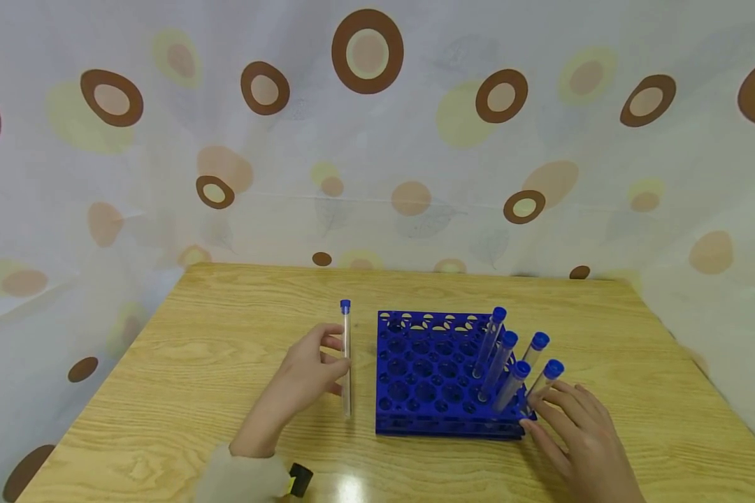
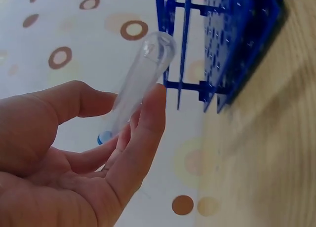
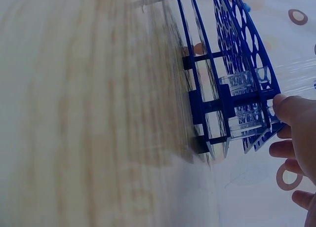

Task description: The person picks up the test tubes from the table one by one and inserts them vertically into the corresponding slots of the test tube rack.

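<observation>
My left hand (image 1: pixel 302 376) pinches a clear test tube (image 1: pixel 347 399) with a blue cap between thumb and fingers. The tube stands nearly upright, cap up, left of a blue test tube rack (image 1: pixel 449 423) and apart from it. In the left wrist view its rounded clear end (image 2: pixel 160 47) points toward the camera. Several capped tubes (image 1: pixel 500 363) stand tilted in the right-hand columns of the rack. My right hand (image 1: pixel 585 436) grips the rack's front right corner, thumb at its front edge and fingers beside the nearest capped tube (image 1: pixel 544 383); the fingertips' contact is partly hidden.
The rack rests on a wood-grain table (image 1: pixel 239 321), with many holes in its left and middle columns. A patterned curtain (image 1: pixel 377 133) hangs behind the table and at its sides. A black-and-yellow strap end (image 1: pixel 299 480) shows by the left sleeve (image 1: pixel 242 478).
</observation>
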Demonstrator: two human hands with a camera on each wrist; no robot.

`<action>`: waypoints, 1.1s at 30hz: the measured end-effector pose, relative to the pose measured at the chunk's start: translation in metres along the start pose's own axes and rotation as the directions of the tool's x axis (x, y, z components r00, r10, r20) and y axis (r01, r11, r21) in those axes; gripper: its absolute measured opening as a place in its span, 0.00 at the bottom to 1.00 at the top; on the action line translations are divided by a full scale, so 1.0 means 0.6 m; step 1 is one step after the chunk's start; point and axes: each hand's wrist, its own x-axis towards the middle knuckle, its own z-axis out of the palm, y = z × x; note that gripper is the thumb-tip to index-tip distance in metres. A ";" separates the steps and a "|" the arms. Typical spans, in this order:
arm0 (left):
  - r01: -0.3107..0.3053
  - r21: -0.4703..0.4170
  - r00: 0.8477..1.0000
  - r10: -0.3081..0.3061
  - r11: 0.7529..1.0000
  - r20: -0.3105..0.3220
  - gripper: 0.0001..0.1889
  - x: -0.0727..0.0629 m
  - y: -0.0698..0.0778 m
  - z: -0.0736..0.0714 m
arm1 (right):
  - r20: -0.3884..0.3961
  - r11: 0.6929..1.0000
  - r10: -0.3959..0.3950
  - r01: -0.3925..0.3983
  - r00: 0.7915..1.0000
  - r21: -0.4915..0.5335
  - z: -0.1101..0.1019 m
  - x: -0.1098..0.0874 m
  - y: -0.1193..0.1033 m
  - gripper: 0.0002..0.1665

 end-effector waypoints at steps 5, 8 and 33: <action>-0.046 -0.021 0.999 0.047 0.999 0.018 0.27 0.009 0.023 0.013 | -0.001 1.000 -0.001 0.001 1.000 0.002 0.000 0.001 0.000 0.36; -0.063 -0.046 0.997 0.065 0.997 0.040 0.28 0.015 0.037 0.022 | -0.013 1.000 -0.009 0.009 1.000 0.003 0.001 0.001 0.000 0.36; -0.280 0.019 0.945 0.272 0.960 0.179 0.26 0.065 0.124 0.114 | -0.015 1.000 -0.005 0.005 1.000 0.007 0.002 0.001 -0.001 0.35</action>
